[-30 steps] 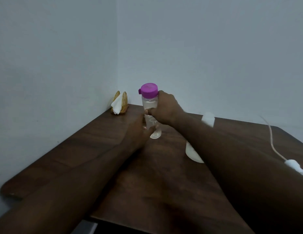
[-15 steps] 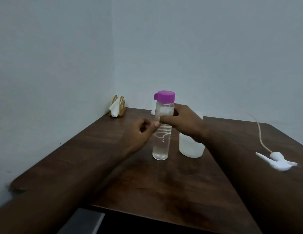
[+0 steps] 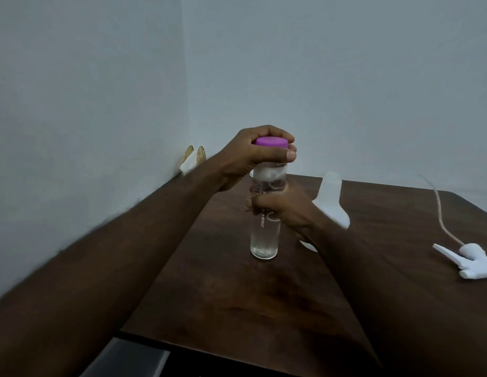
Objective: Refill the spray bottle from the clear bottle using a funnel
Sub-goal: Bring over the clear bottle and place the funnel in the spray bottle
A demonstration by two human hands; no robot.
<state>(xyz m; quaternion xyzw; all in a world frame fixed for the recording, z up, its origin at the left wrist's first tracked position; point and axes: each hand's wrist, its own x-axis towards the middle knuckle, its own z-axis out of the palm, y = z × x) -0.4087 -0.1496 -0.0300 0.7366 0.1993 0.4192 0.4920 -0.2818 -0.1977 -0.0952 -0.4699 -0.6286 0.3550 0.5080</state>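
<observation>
Purple cap [image 3: 271, 141] mostly hidden under left grip [image 3: 260, 156] — white bottle [image 3: 332, 202] behind clear bottle [image 3: 265, 229] blurred, base covered by right forearm; spray head [image 3: 473, 261] clipped at frame edge.

My left hand [image 3: 260, 155] sits at the twelve o'clock end of its forearm, curled palm-down over the purple cap [image 3: 271, 141], fingers wrapped round the far rim and the thumb [image 3: 287, 155] pressed along the near side. My left forearm runs in from seven o'clock, bare to the elbow. My right hand [image 3: 281, 210] is lower, closed round the middle of the clear bottle [image 3: 265, 229] from its three o'clock side, knuckles toward me. My right forearm comes in from five o'clock, also bare, wrist nearly straight.
</observation>
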